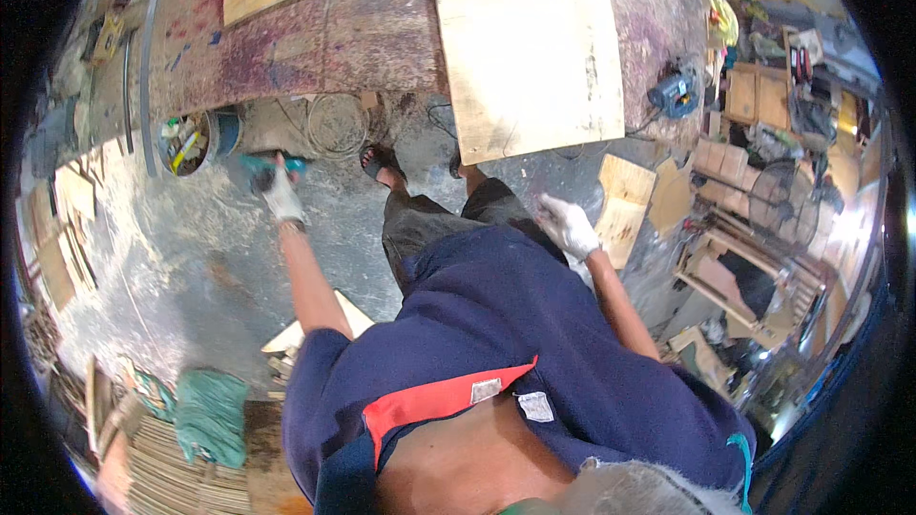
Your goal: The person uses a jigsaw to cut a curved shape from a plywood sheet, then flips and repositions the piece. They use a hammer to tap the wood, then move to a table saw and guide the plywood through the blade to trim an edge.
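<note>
Both my hands wear white gloves with bare fingertips. My left hand [281, 197] is closed around a teal-and-dark handheld power tool [270, 165], held out over the floor to my left; its exact kind is too blurred to tell. To my right, my right hand [571, 227] hangs loosely with its fingers apart and nothing in it. Ahead of me, a large pale plywood sheet [530, 48] lies on the stained worktable [334, 48]. Its left part has a big cut-out with a rounded corner, and its near edge juts past the table.
A bucket of tools [186, 145] stands by the table's near left edge. A blue electric motor [674, 95] sits at the right. Near my right hand is a wooden board [625, 205]; farther right come a fan [784, 198] and a wooden frame [735, 281]. Green sacking [210, 415] lies behind left.
</note>
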`<state>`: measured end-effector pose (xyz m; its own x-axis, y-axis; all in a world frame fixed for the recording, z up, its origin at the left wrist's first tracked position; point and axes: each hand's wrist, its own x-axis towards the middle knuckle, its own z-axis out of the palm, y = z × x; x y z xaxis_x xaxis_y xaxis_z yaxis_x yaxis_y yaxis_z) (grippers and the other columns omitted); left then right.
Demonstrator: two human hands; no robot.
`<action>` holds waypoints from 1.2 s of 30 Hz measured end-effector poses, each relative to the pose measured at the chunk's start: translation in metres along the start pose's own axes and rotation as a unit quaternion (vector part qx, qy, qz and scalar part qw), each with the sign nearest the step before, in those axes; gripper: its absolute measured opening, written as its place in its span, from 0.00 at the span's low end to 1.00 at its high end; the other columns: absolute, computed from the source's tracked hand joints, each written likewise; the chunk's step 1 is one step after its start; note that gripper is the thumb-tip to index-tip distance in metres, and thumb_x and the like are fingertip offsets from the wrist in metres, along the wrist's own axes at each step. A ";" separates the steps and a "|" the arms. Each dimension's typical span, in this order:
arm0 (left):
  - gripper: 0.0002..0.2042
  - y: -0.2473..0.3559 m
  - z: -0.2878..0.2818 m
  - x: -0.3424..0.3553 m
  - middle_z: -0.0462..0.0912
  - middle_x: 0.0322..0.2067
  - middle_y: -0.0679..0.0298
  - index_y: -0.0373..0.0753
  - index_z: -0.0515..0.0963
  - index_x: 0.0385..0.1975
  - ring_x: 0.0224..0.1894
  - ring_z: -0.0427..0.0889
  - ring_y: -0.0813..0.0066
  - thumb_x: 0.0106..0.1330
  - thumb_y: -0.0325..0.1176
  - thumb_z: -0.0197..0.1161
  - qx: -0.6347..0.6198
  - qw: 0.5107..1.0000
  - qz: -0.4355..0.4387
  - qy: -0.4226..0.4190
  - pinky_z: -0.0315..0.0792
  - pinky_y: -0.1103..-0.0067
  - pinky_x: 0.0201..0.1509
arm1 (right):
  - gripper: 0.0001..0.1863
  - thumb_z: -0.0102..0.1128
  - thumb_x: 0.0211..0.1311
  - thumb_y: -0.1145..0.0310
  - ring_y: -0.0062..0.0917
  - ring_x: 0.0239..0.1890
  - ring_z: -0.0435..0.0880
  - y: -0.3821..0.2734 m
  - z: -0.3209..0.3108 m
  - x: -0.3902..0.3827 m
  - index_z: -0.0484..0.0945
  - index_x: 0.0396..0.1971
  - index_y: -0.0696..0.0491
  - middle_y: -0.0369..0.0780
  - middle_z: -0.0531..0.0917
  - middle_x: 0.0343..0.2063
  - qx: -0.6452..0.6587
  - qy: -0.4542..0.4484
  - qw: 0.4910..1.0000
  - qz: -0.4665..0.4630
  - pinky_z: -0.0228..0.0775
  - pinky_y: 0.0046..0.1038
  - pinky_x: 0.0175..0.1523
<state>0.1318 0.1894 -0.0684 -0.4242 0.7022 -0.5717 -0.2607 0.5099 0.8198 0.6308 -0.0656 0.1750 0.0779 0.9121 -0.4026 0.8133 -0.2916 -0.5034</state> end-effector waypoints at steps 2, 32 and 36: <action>0.16 0.010 0.000 -0.082 0.73 0.28 0.72 0.41 0.77 0.37 0.27 0.70 0.82 0.70 0.48 0.68 0.079 0.997 0.008 -0.015 0.65 0.79 0.28 | 0.23 0.67 0.61 0.64 0.49 0.44 0.86 -0.025 -0.012 0.028 0.78 0.55 0.56 0.52 0.85 0.42 -0.013 -0.025 0.998 -0.047 0.79 0.40 0.49; 0.27 0.071 0.288 -0.481 0.82 0.53 0.59 0.28 0.72 0.62 0.45 0.83 0.72 0.67 0.37 0.68 0.065 0.848 -0.068 -0.522 0.75 0.79 0.51 | 0.14 0.70 0.56 0.71 0.23 0.39 0.88 0.096 -0.189 0.045 0.84 0.42 0.60 0.43 0.90 0.35 0.336 0.096 0.937 -0.010 0.78 0.30 0.46; 0.30 0.042 0.246 -0.412 0.81 0.56 0.50 0.39 0.74 0.60 0.57 0.81 0.55 0.62 0.47 0.72 0.448 0.858 0.143 -0.204 0.75 0.65 0.58 | 0.16 0.68 0.58 0.70 0.24 0.43 0.86 0.145 -0.202 0.066 0.83 0.47 0.57 0.42 0.89 0.42 0.250 0.179 0.951 0.023 0.75 0.28 0.52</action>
<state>0.5092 0.0438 0.1937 0.0276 0.8848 -0.4651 0.6532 0.3363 0.6784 0.8704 0.0103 0.2297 0.3718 0.9082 -0.1920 0.4346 -0.3531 -0.8285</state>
